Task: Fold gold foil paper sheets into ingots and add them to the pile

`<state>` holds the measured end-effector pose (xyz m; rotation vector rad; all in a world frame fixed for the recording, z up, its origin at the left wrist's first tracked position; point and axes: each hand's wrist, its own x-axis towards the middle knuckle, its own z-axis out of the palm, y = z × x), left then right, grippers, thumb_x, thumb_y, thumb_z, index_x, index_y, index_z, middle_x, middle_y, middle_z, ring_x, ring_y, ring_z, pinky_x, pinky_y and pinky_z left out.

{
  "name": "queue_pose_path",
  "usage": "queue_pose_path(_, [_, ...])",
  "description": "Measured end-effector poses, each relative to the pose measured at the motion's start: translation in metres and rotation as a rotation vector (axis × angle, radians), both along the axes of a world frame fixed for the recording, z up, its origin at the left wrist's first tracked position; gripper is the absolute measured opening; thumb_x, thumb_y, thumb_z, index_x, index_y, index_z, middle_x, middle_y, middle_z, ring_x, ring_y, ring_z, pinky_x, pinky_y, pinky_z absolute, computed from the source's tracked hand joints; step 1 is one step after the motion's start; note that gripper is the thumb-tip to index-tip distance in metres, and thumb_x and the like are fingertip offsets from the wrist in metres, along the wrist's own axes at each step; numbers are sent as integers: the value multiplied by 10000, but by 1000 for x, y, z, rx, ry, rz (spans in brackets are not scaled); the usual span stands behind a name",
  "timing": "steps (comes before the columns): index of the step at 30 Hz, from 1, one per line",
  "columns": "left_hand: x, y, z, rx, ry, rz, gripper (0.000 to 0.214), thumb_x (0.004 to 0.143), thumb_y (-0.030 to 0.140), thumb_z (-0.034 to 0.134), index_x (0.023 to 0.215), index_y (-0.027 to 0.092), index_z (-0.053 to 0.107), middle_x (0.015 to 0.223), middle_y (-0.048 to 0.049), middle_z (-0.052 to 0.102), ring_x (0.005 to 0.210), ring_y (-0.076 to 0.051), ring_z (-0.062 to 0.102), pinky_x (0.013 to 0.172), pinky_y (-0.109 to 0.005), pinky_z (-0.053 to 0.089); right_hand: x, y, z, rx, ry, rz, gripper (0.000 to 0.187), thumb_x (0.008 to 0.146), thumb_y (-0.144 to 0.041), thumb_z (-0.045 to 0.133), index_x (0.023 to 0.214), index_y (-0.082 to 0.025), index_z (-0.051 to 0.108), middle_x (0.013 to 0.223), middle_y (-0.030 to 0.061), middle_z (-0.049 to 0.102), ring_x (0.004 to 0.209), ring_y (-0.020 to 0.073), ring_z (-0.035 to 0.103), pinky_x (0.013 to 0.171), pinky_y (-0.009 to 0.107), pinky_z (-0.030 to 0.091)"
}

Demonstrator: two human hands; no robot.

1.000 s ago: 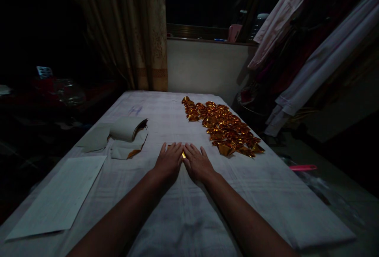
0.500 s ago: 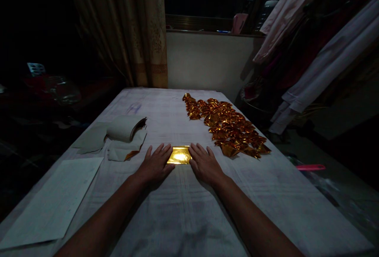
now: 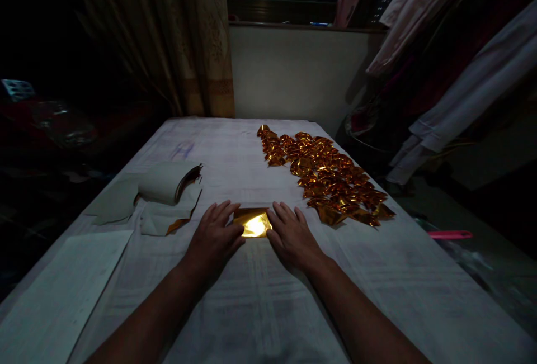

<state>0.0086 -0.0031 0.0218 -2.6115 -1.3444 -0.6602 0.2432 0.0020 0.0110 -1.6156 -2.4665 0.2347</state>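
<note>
A shiny gold foil paper (image 3: pixel 253 223) lies flat on the cloth-covered table, between my two hands. At its left end rests my left hand (image 3: pixel 215 234), palm down, with fingers stretched out and the thumb touching the paper's edge. My right hand (image 3: pixel 291 235) lies over the right end, its fingers extended and slightly spread. Beyond and to the right spreads a pile of folded gold foil pieces (image 3: pixel 323 171). On the left are a stack of curled grey-backed sheets (image 3: pixel 161 182) and a loose backed foil sheet (image 3: pixel 170 216) showing a gold corner.
A large pale board or sheet (image 3: pixel 67 291) lies at the near left of the table (image 3: pixel 260 308). A curtain (image 3: pixel 197 45) hangs behind, and clothes (image 3: pixel 470 84) hang at the right. Past the right edge is a pink handle (image 3: pixel 451 235).
My left hand has shifted slightly and its fingers have bent a little, uncovering more of the foil's left end. The right hand stays at the right end. The view has shifted slightly.
</note>
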Motion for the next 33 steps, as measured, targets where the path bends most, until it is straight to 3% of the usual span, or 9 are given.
queue_pose_path(2, [2,-1,0,28,6,-26,29,858,211,713,883,221,724,1320,-113,646,1275,-329,545,1098,-564,399,0,-1,0,17,17,-9,523,987,-331,479,1477,-150,475,1597,185,360,1492,349,293,1186,604,229])
queue_pose_path(5, [5,-1,0,13,7,-63,86,918,206,637,945,203,719,1076,-77,737,1007,-252,662,1004,-494,480,0,-2,-2,94,80,2,557,939,-368,575,1445,-144,513,1585,199,376,1483,363,301,1182,603,237])
queue_pose_path(8, [6,-1,-1,-2,2,-64,168,967,216,547,950,189,712,947,-68,751,838,-220,672,842,-424,532,1,-2,-4,187,184,84,386,895,-326,641,1257,-196,668,1529,162,471,1437,341,377,1167,559,278])
queue_pose_path(12, [7,-1,-2,-20,-14,-46,234,993,234,483,930,188,703,939,-76,755,823,-223,677,765,-391,527,2,0,-5,219,266,112,170,911,-247,610,1005,-258,752,1396,87,612,1329,302,490,1099,504,360])
queue_pose_path(17, [3,0,-3,-132,-65,-2,238,1005,269,463,924,190,672,916,-62,737,836,-226,660,787,-401,516,4,2,-11,208,318,17,166,915,-247,609,963,-271,767,1313,68,668,1292,304,513,1054,489,389])
queue_pose_path(24, [-3,6,-7,-270,-246,131,206,961,321,547,830,213,664,1071,-64,709,1025,-251,624,927,-452,479,1,5,-14,126,386,-125,161,919,-271,605,895,-264,764,1290,63,687,1318,314,499,1058,512,374])
queue_pose_path(33, [4,12,-10,-261,-271,256,273,933,335,568,700,208,631,1012,-70,706,996,-270,617,889,-461,477,-8,8,-7,85,346,-213,176,907,-269,591,767,-228,690,1318,85,666,1304,308,513,1053,499,374])
